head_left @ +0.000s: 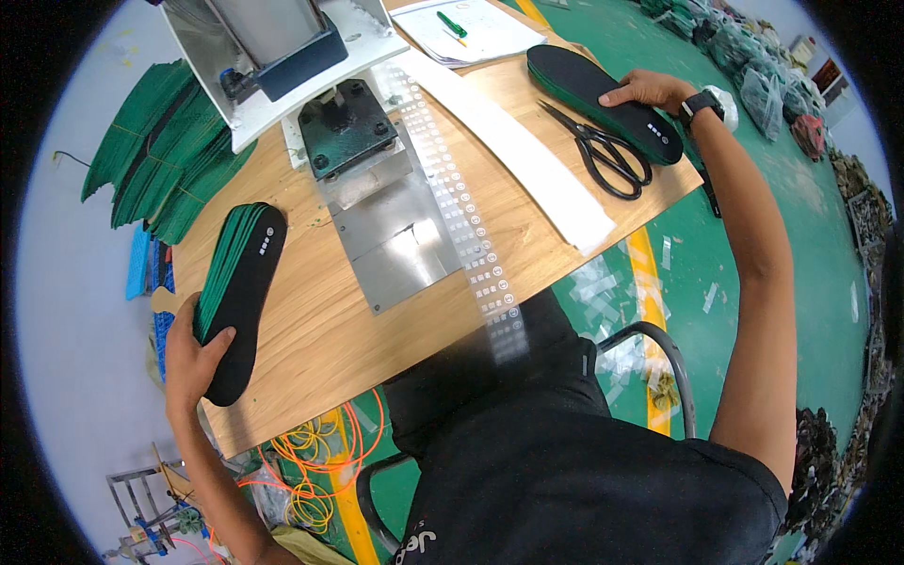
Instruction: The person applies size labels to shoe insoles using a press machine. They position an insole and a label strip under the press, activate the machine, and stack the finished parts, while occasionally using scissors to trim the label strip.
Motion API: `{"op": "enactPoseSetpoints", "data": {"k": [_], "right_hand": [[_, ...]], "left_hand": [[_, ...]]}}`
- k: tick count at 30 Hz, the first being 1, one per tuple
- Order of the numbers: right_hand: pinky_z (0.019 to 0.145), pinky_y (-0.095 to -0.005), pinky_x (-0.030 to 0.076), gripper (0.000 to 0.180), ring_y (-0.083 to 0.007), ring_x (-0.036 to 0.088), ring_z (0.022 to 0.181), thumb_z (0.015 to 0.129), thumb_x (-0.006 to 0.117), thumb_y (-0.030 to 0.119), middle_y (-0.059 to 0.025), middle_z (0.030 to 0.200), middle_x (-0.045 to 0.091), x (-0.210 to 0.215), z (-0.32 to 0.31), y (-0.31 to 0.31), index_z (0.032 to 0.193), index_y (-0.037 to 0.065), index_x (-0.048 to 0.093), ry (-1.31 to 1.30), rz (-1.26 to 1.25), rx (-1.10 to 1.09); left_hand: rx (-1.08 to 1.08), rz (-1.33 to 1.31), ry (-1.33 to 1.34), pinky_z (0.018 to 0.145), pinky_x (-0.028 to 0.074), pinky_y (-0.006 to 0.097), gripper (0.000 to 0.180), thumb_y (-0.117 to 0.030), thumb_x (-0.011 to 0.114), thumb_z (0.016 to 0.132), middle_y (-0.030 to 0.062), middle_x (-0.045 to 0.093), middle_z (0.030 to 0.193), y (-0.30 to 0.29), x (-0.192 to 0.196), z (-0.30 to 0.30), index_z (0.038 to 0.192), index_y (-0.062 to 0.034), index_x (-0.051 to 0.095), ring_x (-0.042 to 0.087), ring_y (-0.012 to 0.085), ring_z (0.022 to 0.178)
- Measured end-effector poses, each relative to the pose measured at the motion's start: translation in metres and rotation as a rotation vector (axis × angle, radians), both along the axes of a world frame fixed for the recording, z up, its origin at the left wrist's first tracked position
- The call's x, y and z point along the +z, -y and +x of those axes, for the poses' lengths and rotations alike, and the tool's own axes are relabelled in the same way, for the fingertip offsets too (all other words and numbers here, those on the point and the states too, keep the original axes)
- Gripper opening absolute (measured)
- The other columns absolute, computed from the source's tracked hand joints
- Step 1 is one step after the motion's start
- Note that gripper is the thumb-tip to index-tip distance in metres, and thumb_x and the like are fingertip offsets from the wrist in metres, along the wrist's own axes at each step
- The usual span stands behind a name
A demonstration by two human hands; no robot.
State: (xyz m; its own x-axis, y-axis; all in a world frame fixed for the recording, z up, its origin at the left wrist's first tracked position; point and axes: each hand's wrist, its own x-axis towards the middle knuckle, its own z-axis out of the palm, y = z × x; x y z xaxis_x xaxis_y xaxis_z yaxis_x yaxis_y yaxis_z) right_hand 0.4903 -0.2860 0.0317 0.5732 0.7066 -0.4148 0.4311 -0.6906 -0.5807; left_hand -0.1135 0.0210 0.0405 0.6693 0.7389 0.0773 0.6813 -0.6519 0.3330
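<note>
Left hand at the near left edge of the pale wooden worktop — fingers wrapped around the heel end of a stack of black-topped, green-edged foam insoles, thumb laid across the top one, seemingly to keep the pile squared up. Far right, the right hand rests flat on another black insole stack, fingers together and pressing down, gripping nothing — a steadying touch, by the look of it. Just near that stack lie black-handled scissors. Between the hands stands a grey metal press with a shiny steel plate, and a clear strip of small printed labels runs past it toward the person, handy for feeding.
</note>
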Motion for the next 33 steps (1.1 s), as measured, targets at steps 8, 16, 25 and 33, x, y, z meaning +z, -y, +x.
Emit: {"op": "enactPoseSetpoints", "data": {"k": [8, 16, 25, 33], "right_hand": [[0.091, -0.0381, 0.044, 0.077, -0.0364, 0.058, 0.102, 0.07, 0.075, 0.042, -0.0276, 0.107, 0.06, -0.004, -0.03, 0.004, 0.118, -0.013, 0.05, 0.535, 0.208, 0.112], [0.068, -0.0296, 0.057, 0.06, -0.0238, 0.068, 0.081, 0.081, 0.063, 0.044, -0.021, 0.096, 0.066, 0.094, -0.133, 0.045, 0.115, -0.005, 0.056, 0.014, 0.846, -0.044], [0.086, -0.029, 0.047, 0.057, -0.017, 0.061, 0.095, 0.084, 0.064, 0.038, -0.0077, 0.111, 0.063, 0.073, -0.361, -0.086, 0.125, 0.0, 0.051, -0.514, 0.882, 0.838], [0.083, -0.0293, 0.048, 0.069, -0.0147, 0.058, 0.096, 0.082, 0.066, 0.038, -0.01, 0.108, 0.061, 0.069, -0.409, -0.138, 0.132, -0.001, 0.041, -0.829, 0.588, 0.98]], "left_hand": [[0.013, 0.087, -0.104, 0.087, 0.043, 0.041, 0.058, -0.013, 0.074, 0.066, 0.0232, 0.057, 0.11, 0.028, 0.001, 0.0, 0.118, 0.0004, 0.052, 0.055, 0.038, 0.101], [-0.264, 0.583, 0.203, 0.095, 0.038, 0.041, 0.058, -0.003, 0.066, 0.061, 0.013, 0.058, 0.118, 0.067, 0.017, -0.036, 0.117, -0.0031, 0.055, 0.052, 0.0331, 0.11], [-0.474, 0.934, 0.504, 0.087, 0.039, 0.04, 0.048, -0.001, 0.064, 0.054, 0.0119, 0.061, 0.109, 0.123, 0.028, 0.006, 0.102, -0.0017, 0.06, 0.055, 0.0316, 0.103], [-0.255, 0.741, 0.396, 0.101, 0.03, 0.044, 0.06, -0.02, 0.073, 0.059, 0.0182, 0.049, 0.127, 0.108, 0.013, -0.058, 0.113, -0.0003, 0.056, 0.042, 0.0346, 0.12]]}}
